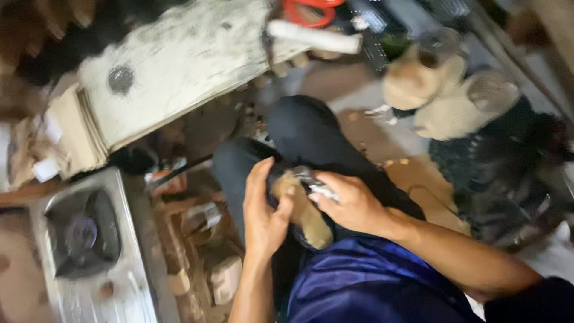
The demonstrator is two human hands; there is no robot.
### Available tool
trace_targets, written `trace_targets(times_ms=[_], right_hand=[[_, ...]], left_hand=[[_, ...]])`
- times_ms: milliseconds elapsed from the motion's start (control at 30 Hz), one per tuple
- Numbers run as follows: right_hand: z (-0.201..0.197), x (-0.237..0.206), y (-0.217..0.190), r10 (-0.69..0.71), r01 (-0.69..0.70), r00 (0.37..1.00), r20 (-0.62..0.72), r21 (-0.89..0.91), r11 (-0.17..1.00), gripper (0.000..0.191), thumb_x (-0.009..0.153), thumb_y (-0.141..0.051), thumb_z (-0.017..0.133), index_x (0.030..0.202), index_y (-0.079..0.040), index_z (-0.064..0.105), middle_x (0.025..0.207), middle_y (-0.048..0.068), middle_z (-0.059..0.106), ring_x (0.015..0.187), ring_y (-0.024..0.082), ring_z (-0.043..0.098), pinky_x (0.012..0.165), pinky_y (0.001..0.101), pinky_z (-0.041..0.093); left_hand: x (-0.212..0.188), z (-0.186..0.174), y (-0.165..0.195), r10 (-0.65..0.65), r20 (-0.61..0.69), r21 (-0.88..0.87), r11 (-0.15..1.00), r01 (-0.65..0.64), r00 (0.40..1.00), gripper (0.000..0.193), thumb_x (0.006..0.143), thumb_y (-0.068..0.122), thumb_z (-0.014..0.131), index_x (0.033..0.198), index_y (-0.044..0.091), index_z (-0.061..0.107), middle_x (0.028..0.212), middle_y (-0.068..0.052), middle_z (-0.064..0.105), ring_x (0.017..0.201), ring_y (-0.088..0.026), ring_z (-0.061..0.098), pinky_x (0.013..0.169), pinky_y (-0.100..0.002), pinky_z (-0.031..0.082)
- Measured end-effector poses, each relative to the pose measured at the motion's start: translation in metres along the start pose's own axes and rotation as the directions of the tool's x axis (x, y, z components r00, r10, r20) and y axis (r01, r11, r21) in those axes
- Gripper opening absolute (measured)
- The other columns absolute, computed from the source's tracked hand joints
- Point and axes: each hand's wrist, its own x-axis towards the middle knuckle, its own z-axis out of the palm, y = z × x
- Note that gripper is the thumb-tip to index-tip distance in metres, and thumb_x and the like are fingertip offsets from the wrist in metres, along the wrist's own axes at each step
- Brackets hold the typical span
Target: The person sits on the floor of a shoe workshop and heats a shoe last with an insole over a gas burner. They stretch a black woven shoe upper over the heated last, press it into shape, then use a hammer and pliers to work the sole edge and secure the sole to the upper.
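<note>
Cluttered and blurred, the floor (359, 128) of a workshop fills the view, with a worn whitish wooden table (179, 60) slanting across the top left and a stack of cardboard sheets (75, 134) leaning at its lower end. Below that, at the lower left, lies a steel gas stove (89, 239) with one dark burner. At the right sits a heap of tan and cream shoe pieces (442, 98), with dark ones piled just beneath. The person's legs in dark trousers (311, 134) run up the middle, and a blue shirt (365, 287) shows at the bottom edge. On the lap rests a dark shoe with a tan insole (308, 221), lying between both hands. The left hand (263, 209) is wrapped around the shoe's near side, thumb pressed onto the insole. The right hand (353, 203) is clamped on the shoe's far end, its fingers pinched together over a small pale strip (323, 191) whose kind cannot be told through the blur.
</note>
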Motion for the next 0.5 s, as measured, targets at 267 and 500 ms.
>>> trace_targets(times_ms=[267,500], right_hand=[[0.0,0.009,0.003,0.187,-0.202,0.977,-0.099,-0.167,0.965,0.043,0.087,-0.023,0.076,0.122,-0.001,0.064,0.085,0.016,0.074,0.073,0.024,0.074,0.066,0.0364,0.057],[-0.026,-0.014,-0.023,0.472,-0.5,0.766,0.435,-0.057,0.864,0.043,0.093,-0.029,0.058,0.132,-0.01,0.061,0.079,0.003,0.079,0.069,0.009,0.071,0.064,0.0269,0.055]], left_hand=[[0.006,-0.009,-0.01,-0.026,-0.023,-0.073,0.997,0.024,0.999,0.06,0.085,0.007,0.07,0.142,0.001,0.053,0.149,-0.021,0.054,0.141,-0.035,0.054,0.117,-0.041,0.041],[0.007,-0.01,-0.014,-0.045,-0.042,-0.058,0.997,0.042,0.998,0.061,0.085,0.008,0.07,0.143,0.002,0.053,0.15,-0.021,0.052,0.14,-0.036,0.055,0.116,-0.041,0.043]])
